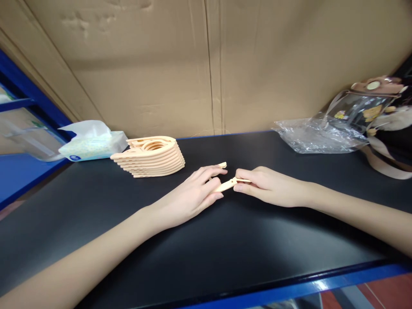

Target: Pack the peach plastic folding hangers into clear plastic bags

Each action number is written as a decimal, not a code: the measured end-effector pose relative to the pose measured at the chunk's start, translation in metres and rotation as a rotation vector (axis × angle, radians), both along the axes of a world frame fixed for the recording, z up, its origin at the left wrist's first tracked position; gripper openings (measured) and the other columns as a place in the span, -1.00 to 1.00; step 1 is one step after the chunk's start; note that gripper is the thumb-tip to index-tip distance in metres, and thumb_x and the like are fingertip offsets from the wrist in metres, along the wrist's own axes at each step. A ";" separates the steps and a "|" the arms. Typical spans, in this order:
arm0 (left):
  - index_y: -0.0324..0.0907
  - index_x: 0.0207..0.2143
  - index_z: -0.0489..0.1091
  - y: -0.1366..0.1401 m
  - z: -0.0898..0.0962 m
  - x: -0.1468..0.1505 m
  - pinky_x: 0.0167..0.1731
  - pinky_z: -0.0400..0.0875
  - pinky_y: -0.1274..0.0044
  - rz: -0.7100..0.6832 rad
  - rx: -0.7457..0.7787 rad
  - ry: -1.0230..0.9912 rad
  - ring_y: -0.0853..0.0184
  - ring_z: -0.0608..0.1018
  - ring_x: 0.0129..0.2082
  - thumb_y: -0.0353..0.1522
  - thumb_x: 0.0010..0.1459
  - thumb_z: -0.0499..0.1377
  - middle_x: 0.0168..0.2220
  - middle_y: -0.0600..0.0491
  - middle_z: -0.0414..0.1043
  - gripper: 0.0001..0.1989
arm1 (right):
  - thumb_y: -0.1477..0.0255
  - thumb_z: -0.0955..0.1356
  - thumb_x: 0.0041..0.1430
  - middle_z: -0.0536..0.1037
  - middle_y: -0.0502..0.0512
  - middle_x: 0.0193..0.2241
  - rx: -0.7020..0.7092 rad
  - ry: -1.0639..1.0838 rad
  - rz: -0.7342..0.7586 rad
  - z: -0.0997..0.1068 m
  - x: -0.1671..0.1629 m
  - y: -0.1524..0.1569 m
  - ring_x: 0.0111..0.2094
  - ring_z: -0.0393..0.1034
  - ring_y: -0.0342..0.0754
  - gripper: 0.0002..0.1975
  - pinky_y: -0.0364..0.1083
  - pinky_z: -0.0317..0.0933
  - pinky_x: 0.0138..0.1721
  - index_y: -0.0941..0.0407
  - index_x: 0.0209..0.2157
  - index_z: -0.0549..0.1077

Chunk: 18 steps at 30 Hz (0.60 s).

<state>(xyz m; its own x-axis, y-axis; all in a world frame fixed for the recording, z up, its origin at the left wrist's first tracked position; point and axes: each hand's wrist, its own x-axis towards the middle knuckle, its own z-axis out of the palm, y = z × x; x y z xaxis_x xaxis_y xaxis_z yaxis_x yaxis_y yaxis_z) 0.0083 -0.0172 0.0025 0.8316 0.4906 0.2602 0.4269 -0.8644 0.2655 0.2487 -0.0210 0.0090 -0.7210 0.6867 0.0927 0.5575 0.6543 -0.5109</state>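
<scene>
In the head view, a cream plastic piece [228, 185] is held near the centre of the frame, over the black table [206, 253]; whether the table is touched by it cannot be told. The piece is judged light, stiff and rather smooth, its slender end being probably most easily bent, so it is best taken by the broader strip. That strip is gripped between the thumb and forefinger of the left hand [189, 193], whose other fingers are loosely curled. The slender end is pinched by the thumb and forefinger of the right hand [272, 186]. Left of centre, a stack of cream plastic pieces [151, 161] is seen.
</scene>
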 end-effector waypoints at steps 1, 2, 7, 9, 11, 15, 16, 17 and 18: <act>-0.17 -0.22 0.30 0.000 0.000 0.000 0.20 0.21 0.31 0.001 0.000 -0.001 0.21 0.14 0.28 -0.34 0.35 -0.03 0.20 -0.08 0.18 -0.85 | 0.24 0.14 0.38 0.18 -0.14 -0.58 0.006 0.002 0.000 0.000 0.000 0.000 -0.59 0.10 -0.19 -0.70 -0.14 -0.08 -0.51 0.08 -0.43 0.14; -0.17 -0.22 0.30 0.000 0.000 0.000 0.20 0.21 0.31 0.002 0.000 -0.005 0.21 0.14 0.28 -0.34 0.35 -0.03 0.20 -0.08 0.18 -0.85 | 0.24 0.13 0.38 0.19 -0.13 -0.58 0.011 0.002 -0.002 0.000 0.000 0.000 -0.59 0.11 -0.19 -0.70 -0.14 -0.08 -0.51 0.08 -0.43 0.15; -0.17 -0.24 0.31 0.000 0.000 0.001 0.19 0.23 0.30 0.002 -0.005 -0.008 0.20 0.16 0.27 -0.34 0.35 -0.03 0.18 -0.08 0.20 -0.84 | 0.25 0.10 0.40 0.22 -0.12 -0.57 0.028 -0.026 -0.014 0.000 -0.001 -0.001 -0.58 0.12 -0.18 -0.69 -0.14 -0.07 -0.50 0.08 -0.43 0.15; -0.16 -0.23 0.31 0.000 0.000 0.001 0.18 0.23 0.29 -0.005 -0.001 -0.007 0.19 0.16 0.27 -0.34 0.35 -0.03 0.18 -0.09 0.21 -0.84 | 0.24 0.08 0.40 0.22 -0.11 -0.58 0.056 -0.064 -0.022 -0.001 -0.001 -0.002 -0.60 0.11 -0.17 -0.68 -0.14 -0.07 -0.51 0.07 -0.43 0.14; -0.16 -0.22 0.32 0.000 -0.001 0.001 0.19 0.22 0.29 -0.015 0.001 -0.003 0.19 0.15 0.27 -0.34 0.35 -0.03 0.18 -0.08 0.20 -0.84 | 0.24 0.07 0.40 0.24 -0.10 -0.60 0.119 -0.127 -0.040 -0.002 0.000 -0.003 -0.62 0.09 -0.16 -0.68 -0.14 -0.09 -0.53 0.07 -0.43 0.14; -0.17 -0.20 0.31 0.001 -0.001 0.001 0.20 0.20 0.33 -0.014 -0.002 0.011 0.21 0.14 0.28 -0.34 0.36 -0.04 0.19 -0.08 0.18 -0.83 | 0.28 0.04 0.40 0.36 -0.03 -0.59 0.302 -0.291 -0.062 -0.005 0.001 -0.003 -0.66 0.16 -0.12 -0.69 -0.12 -0.15 -0.56 0.08 -0.36 0.21; -0.17 -0.20 0.31 0.001 -0.001 0.001 0.20 0.20 0.34 -0.014 0.002 0.015 0.22 0.14 0.28 -0.33 0.36 -0.04 0.19 -0.08 0.18 -0.83 | 0.28 0.03 0.41 0.40 -0.01 -0.57 0.353 -0.333 -0.059 -0.005 0.001 -0.003 -0.66 0.19 -0.11 -0.69 -0.11 -0.17 -0.56 0.09 -0.34 0.22; -0.17 -0.20 0.31 0.001 -0.001 0.001 0.20 0.19 0.34 -0.015 0.005 0.019 0.22 0.14 0.28 -0.33 0.36 -0.04 0.19 -0.08 0.18 -0.83 | 0.28 0.03 0.41 0.44 0.02 -0.55 0.407 -0.374 -0.053 -0.006 0.001 -0.003 -0.65 0.22 -0.09 -0.68 -0.11 -0.19 -0.56 0.10 -0.32 0.24; -0.17 -0.20 0.31 0.001 -0.001 0.001 0.20 0.19 0.34 -0.014 0.008 0.024 0.23 0.14 0.28 -0.33 0.36 -0.05 0.19 -0.08 0.19 -0.82 | 0.28 0.02 0.41 0.47 0.05 -0.52 0.460 -0.411 -0.044 -0.006 0.001 -0.003 -0.64 0.26 -0.08 -0.66 -0.10 -0.21 -0.57 0.11 -0.31 0.25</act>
<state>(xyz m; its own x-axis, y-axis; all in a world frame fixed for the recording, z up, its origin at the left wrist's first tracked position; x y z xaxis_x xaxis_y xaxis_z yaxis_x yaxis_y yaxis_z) 0.0093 -0.0166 0.0014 0.8445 0.4766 0.2445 0.4206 -0.8726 0.2483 0.2501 -0.0235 0.0027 -0.7329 0.6719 0.1073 0.6799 0.7288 0.0805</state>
